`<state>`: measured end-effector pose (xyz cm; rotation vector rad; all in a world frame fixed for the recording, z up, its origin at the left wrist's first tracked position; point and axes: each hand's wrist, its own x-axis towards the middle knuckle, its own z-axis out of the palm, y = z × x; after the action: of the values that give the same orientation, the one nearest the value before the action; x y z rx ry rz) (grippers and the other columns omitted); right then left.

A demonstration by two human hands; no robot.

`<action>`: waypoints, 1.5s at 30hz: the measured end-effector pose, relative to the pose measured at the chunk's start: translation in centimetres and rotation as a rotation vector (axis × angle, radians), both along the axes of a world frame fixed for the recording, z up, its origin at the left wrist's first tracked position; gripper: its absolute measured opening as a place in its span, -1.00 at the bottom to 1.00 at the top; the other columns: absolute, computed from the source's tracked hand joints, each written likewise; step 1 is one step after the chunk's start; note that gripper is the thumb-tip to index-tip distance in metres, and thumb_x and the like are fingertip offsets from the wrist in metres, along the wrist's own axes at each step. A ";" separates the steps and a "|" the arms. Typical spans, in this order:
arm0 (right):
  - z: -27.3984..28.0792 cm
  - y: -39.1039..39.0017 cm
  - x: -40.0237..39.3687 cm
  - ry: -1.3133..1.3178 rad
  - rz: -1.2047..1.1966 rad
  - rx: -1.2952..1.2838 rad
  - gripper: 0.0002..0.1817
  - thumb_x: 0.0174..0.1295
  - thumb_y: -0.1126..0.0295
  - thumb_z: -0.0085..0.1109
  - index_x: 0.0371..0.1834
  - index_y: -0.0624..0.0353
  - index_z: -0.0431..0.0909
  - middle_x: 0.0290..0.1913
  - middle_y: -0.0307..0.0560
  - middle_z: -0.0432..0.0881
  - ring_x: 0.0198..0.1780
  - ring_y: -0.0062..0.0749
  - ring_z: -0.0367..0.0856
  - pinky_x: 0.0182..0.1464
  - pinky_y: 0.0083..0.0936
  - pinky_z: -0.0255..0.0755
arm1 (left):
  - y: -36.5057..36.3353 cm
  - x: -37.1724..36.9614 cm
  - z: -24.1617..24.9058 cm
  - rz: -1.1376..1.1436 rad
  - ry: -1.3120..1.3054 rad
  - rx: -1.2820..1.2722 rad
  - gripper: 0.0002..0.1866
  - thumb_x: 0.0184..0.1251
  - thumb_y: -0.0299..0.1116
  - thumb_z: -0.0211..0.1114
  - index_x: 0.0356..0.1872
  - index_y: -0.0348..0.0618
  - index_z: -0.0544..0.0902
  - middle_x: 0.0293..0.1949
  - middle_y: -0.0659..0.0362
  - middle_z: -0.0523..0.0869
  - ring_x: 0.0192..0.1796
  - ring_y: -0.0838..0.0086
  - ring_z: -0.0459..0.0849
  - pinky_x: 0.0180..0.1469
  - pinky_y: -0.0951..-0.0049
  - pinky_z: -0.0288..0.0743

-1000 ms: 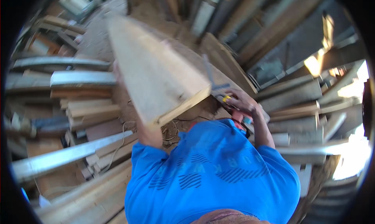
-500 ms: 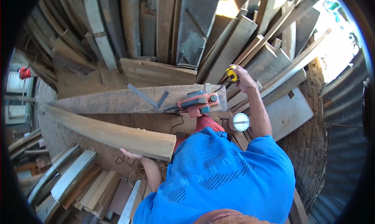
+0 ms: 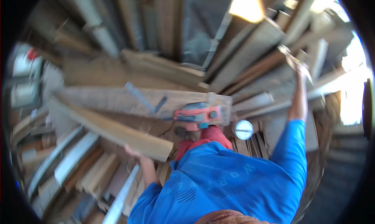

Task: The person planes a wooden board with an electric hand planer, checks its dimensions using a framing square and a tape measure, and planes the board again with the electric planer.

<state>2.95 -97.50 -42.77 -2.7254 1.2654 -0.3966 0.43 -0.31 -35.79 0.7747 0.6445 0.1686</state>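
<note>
My left hand (image 3: 133, 152) is at the near edge of a long pale wooden board (image 3: 117, 131), close to its right end, gripping it from the side and below. My right arm stretches far out to the upper right, and my right hand (image 3: 300, 68) is among the ends of leaning planks. Motion smears its fingers; a small yellow patch shows there, but whether it holds the tape measure cannot be made out. A red electric planer (image 3: 198, 115) rests on a wide plank (image 3: 101, 99) in front of me. Left of the planer lies a dark metal square (image 3: 138, 96).
Timber planks (image 3: 250, 48) lean in rows along the back and right. A round tin with a pale lid (image 3: 244, 129) stands right of my knees. Cut lumber (image 3: 93, 177) is piled at the lower left. Corrugated sheeting (image 3: 345, 153) forms the right side.
My right hand, which held a yellow tape measure near the planer, has swung outward to the upper right. My left hand stays at the board. The view has shifted and blurred.
</note>
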 end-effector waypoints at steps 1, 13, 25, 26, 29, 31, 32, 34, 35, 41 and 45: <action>2.3 0.9 1.3 0.109 -0.129 0.214 -0.39 0.29 -0.14 0.24 0.01 0.27 0.70 0.00 0.18 0.74 -0.03 -0.07 0.69 0.08 -0.17 0.54 | 3.1 -0.2 -4.7 0.029 0.027 0.147 -0.29 0.26 0.21 0.00 0.23 -0.15 0.54 0.08 -0.07 0.63 0.11 -0.04 0.60 0.12 -0.16 0.54; -2.5 8.8 3.5 0.308 0.012 -0.134 -0.20 0.35 -0.33 0.00 0.21 0.26 0.59 0.19 0.24 0.64 0.20 0.20 0.59 0.14 0.39 0.39 | -0.6 -0.2 -10.9 0.108 0.263 0.167 -0.27 0.23 0.38 0.16 0.01 -0.15 0.58 -0.31 0.04 0.69 -0.29 0.18 0.72 -0.23 0.13 0.64; 5.2 54.8 6.7 0.059 0.802 0.511 -0.76 0.30 0.35 0.19 -0.11 0.31 0.62 -0.22 0.22 0.69 -0.16 0.04 0.71 -0.08 -0.15 0.54 | 0.0 -1.1 -16.2 0.146 0.296 -0.047 -0.14 0.09 0.36 0.36 0.26 -0.08 0.48 0.04 0.17 0.57 0.09 0.34 0.52 0.17 0.24 0.40; 4.3 56.3 5.8 0.083 0.875 0.571 -0.77 0.32 0.34 0.14 -0.14 0.27 0.65 -0.36 0.18 0.71 -0.29 0.00 0.72 -0.20 -0.20 0.55 | 0.0 -1.1 -15.9 0.137 0.298 -0.053 -0.12 0.08 0.37 0.36 0.28 -0.07 0.47 0.06 0.17 0.56 0.10 0.33 0.51 0.18 0.24 0.39; 4.3 60.9 1.7 0.421 0.520 1.236 -0.66 0.39 0.21 0.11 -0.18 0.32 0.68 -0.44 0.01 0.72 -0.52 -0.38 0.64 -0.47 -0.44 0.49 | 0.6 -1.4 -17.3 0.074 0.297 -0.131 -0.06 0.07 0.37 0.38 0.37 -0.04 0.38 0.15 0.16 0.50 0.23 0.32 0.45 0.30 0.23 0.32; 4.0 62.6 -0.6 0.395 0.485 1.255 -0.62 0.41 0.14 0.11 -0.21 0.31 0.67 -0.50 -0.11 0.68 -0.60 -0.56 0.53 -0.59 -0.57 0.38 | 0.8 -1.5 -18.4 0.062 0.293 -0.140 -0.05 0.10 0.34 0.39 0.42 0.01 0.34 0.19 0.16 0.48 0.26 0.31 0.43 0.34 0.23 0.28; 4.4 63.2 -1.1 0.368 0.480 1.190 -0.63 0.43 0.15 0.11 -0.23 0.30 0.67 -0.54 -0.12 0.66 -0.65 -0.57 0.49 -0.63 -0.59 0.34 | 1.0 -1.5 -18.8 0.051 0.279 -0.148 -0.06 0.11 0.31 0.40 0.45 0.02 0.32 0.22 0.16 0.47 0.28 0.31 0.43 0.35 0.23 0.27; 7.2 64.1 -1.0 0.539 0.483 1.180 -0.62 0.42 0.15 0.11 -0.25 0.30 0.68 -0.54 -0.12 0.67 -0.62 -0.56 0.52 -0.59 -0.56 0.38 | 1.3 -1.3 -18.1 0.015 0.254 -0.056 -0.06 0.15 0.25 0.43 0.48 0.03 0.28 0.26 0.16 0.45 0.30 0.30 0.42 0.38 0.23 0.25; 8.0 64.7 -1.0 0.622 0.481 1.174 -0.62 0.42 0.15 0.10 -0.27 0.30 0.68 -0.53 -0.12 0.67 -0.60 -0.55 0.53 -0.57 -0.54 0.40 | 1.2 -1.0 -17.1 -0.010 0.239 0.043 -0.05 0.16 0.21 0.44 0.50 0.03 0.27 0.27 0.15 0.45 0.31 0.30 0.41 0.39 0.22 0.25; 7.1 70.0 0.2 0.571 0.983 0.792 -0.59 0.35 0.14 0.13 -0.14 0.33 0.70 -0.22 0.21 0.76 -0.11 0.00 0.76 0.02 -0.19 0.56 | 2.1 -0.4 -14.4 -0.159 0.231 0.102 0.05 0.18 0.01 0.54 0.58 -0.10 0.11 0.31 0.06 0.44 0.37 0.27 0.39 0.45 0.16 0.24; 4.6 75.3 1.0 0.663 1.120 0.782 -0.52 0.35 0.12 0.18 0.10 0.33 0.62 -0.08 0.22 0.77 0.06 -0.01 0.75 0.13 -0.22 0.56 | 2.5 -0.8 -15.3 -0.177 0.227 0.129 0.14 0.16 -0.03 0.56 0.62 -0.13 -0.01 0.34 0.01 0.42 0.37 0.22 0.41 0.44 0.20 0.28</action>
<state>3.95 -22.15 -38.14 -2.3439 -0.2405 0.9322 -0.32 2.21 -51.12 0.9797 0.7811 -0.0411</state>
